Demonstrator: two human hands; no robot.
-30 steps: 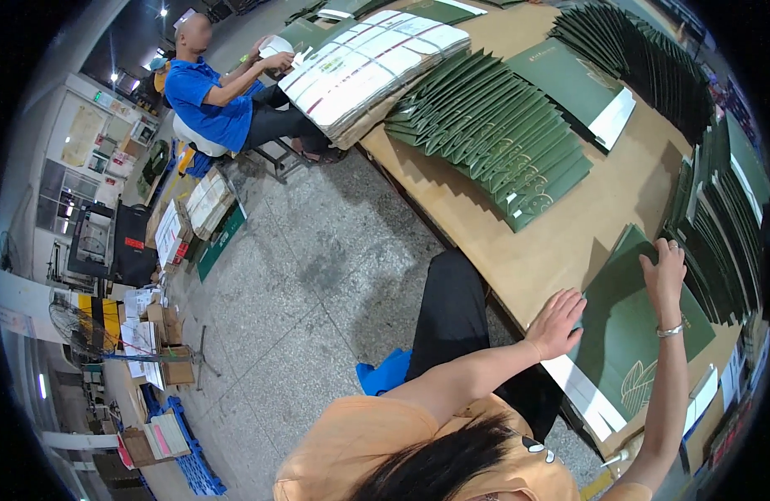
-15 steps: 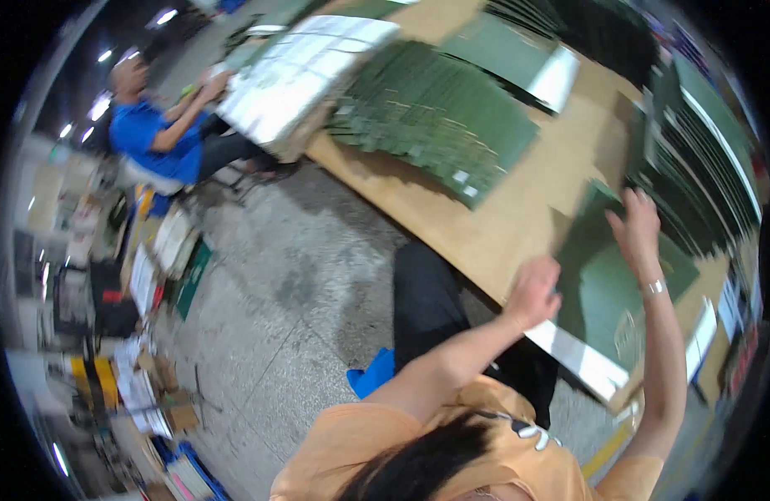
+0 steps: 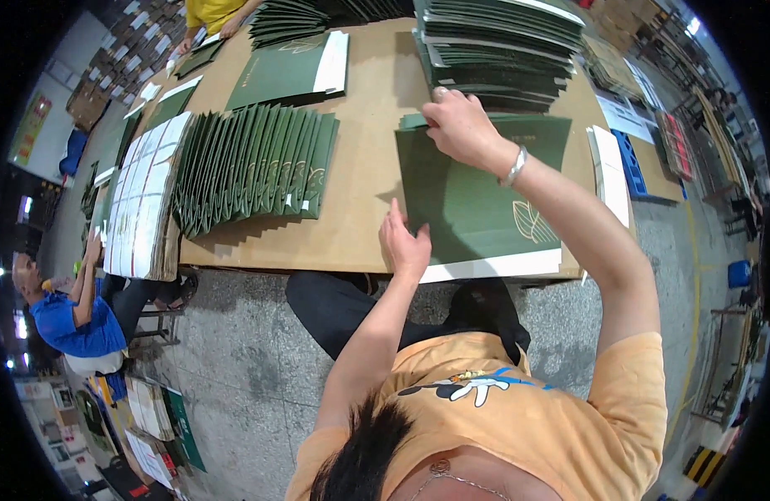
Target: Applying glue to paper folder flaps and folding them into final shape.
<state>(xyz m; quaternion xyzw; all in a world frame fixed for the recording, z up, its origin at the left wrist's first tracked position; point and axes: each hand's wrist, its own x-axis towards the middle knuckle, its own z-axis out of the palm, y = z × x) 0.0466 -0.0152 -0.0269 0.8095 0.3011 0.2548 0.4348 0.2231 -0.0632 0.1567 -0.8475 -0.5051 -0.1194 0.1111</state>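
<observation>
A light-orange T-shirt (image 3: 527, 430) with short sleeves (image 3: 631, 392); on its front, a cartoon print (image 3: 478, 389) with 1 white glove shape plus black and blue; trousers (image 3: 320, 307), seemingly black, though shade hides detail; 1 silver-toned bracelet (image 3: 515, 165) around the right wrist (image 3: 501, 157); a fine necklace (image 3: 470, 488) with 1 round pendant (image 3: 440, 468); dark hair (image 3: 361, 451).

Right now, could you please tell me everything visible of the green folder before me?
The green folder lies on the tan table. It looks like smooth card, with a gold leaf outline toward its near right corner and a white strip along its near edge. The left grip overlaps its left edge; the right grip covers part of its far edge.
</observation>
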